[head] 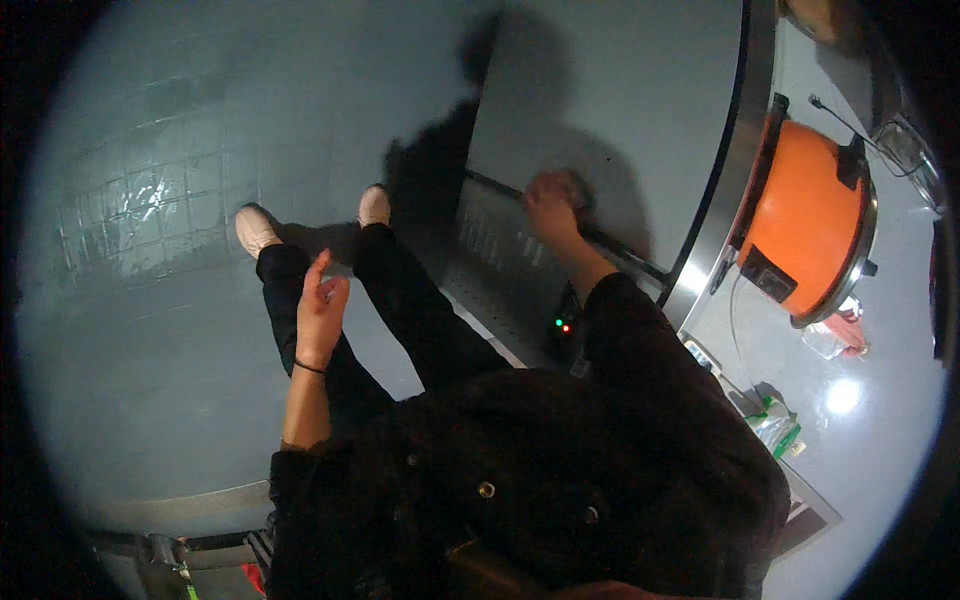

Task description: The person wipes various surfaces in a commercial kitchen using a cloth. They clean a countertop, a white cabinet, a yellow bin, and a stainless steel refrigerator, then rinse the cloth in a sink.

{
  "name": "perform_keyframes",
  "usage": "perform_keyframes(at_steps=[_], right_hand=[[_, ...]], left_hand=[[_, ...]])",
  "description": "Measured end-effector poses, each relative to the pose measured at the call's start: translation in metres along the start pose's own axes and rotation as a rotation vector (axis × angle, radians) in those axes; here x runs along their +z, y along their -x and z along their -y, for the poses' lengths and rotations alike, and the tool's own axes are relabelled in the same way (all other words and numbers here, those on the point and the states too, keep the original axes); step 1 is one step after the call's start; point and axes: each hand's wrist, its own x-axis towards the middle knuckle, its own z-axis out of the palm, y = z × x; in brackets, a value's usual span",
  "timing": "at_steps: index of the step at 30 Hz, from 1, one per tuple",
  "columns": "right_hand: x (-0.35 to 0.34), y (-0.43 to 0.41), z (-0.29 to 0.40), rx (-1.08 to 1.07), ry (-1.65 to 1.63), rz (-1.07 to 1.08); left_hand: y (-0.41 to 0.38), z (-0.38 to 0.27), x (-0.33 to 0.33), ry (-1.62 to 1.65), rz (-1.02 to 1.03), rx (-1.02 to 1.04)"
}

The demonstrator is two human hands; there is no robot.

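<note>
My right hand point(553, 201) is at a grey cabinet front point(600, 97), by the dark strip point(495, 184) along its lower edge. Its fingers are curled and blurred; a dark patch beside them could be a thing in the hand or shadow. My left hand point(322, 311) hangs in the air over my legs, a dark band point(309, 367) round its wrist. The index finger points forward with the thumb bent apart from it, and nothing shows in the hand. Below the strip, a dark panel point(495, 247) has a green light and a red light near my right sleeve.
A counter point(885, 442) with a metal edge point(694, 292) runs along the right. On it stand an orange electric cooker point(810, 217), a cable plug point(816, 101) and a green-and-white packet point(776, 427). My light shoes point(255, 231) are on the grey floor point(172, 337).
</note>
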Motion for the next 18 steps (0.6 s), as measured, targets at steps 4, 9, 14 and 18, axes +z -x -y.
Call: perform_keyframes(at_steps=[4,9,14,18], right_hand=[[-0.072,-0.023,-0.017,-0.200,0.153,0.180],[-0.112,-0.089,-0.123,0.068,0.483,-0.205],[-0.043,0.004,-0.029,-0.005,0.169,-0.001],[-0.057,0.049,-0.017,-0.148,-0.057,-0.024]], left_hand=[[-0.004,0.022,0.019,0.175,-0.002,-0.051],[-0.024,0.029,0.039,0.048,0.004,0.053],[-0.032,0.017,0.045,0.060,-0.005,-0.020],[-0.049,0.020,0.061,0.144,0.005,-0.023]])
